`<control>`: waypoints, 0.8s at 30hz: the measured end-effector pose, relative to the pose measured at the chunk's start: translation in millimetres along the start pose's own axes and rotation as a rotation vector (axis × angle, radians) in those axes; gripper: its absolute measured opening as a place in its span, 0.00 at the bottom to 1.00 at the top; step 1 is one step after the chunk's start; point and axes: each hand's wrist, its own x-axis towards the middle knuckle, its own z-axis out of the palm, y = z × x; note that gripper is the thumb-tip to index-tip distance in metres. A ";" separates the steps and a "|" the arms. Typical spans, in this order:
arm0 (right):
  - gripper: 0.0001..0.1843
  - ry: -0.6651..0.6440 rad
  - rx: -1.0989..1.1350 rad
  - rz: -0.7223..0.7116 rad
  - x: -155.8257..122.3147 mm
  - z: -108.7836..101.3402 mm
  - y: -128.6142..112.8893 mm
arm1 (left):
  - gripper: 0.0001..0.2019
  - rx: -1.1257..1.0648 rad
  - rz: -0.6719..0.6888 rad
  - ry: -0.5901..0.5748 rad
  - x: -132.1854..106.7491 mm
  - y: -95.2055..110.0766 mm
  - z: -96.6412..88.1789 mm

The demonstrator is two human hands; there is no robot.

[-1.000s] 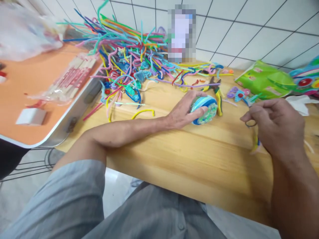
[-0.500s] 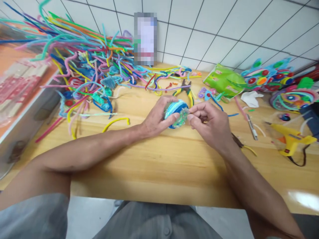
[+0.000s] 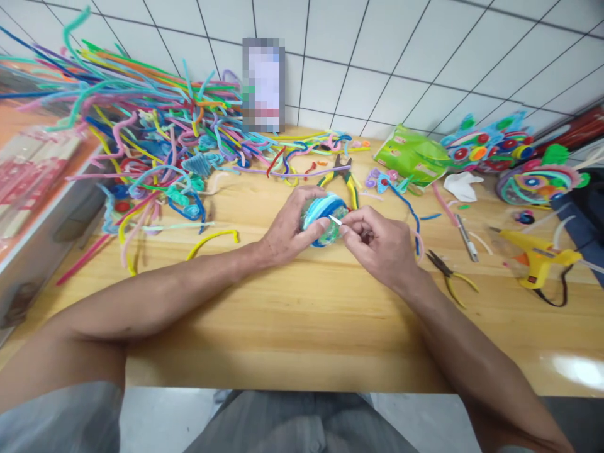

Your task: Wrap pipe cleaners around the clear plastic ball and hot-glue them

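Observation:
My left hand (image 3: 287, 229) is wrapped around a round craft piece (image 3: 323, 206), striped in blue, light blue and white with clear, shiny material on its lower side. Its thumb presses on the front, and its fingers are partly hidden behind the piece. From the right, my right hand (image 3: 382, 245) pinches a slim white piece (image 3: 335, 219) whose pointed end lies over the front of the round piece. Whether that tip touches the surface, I cannot tell. Yellow-handled cutting pliers (image 3: 352, 185) lie just beyond my hands.
Tangled pipe cleaners (image 3: 165, 94) fill the back left, beside an upright phone (image 3: 264, 85). A green packet (image 3: 410, 157) and colourful animal-face crafts (image 3: 538, 182) stand at the back right. Long-nose pliers (image 3: 448, 270), a slim silver tool (image 3: 466, 238) and a yellow glue gun (image 3: 538, 255) lie on the right.
My right hand has moved from the round piece's right edge to its front, and the slim white piece now shows between its fingers. My left hand keeps its hold. The view has shifted slightly.

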 end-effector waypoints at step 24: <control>0.03 0.065 0.055 -0.001 -2.3 10.9 2.2 | 0.23 -0.030 -0.029 -0.007 -0.7 -1.6 -1.3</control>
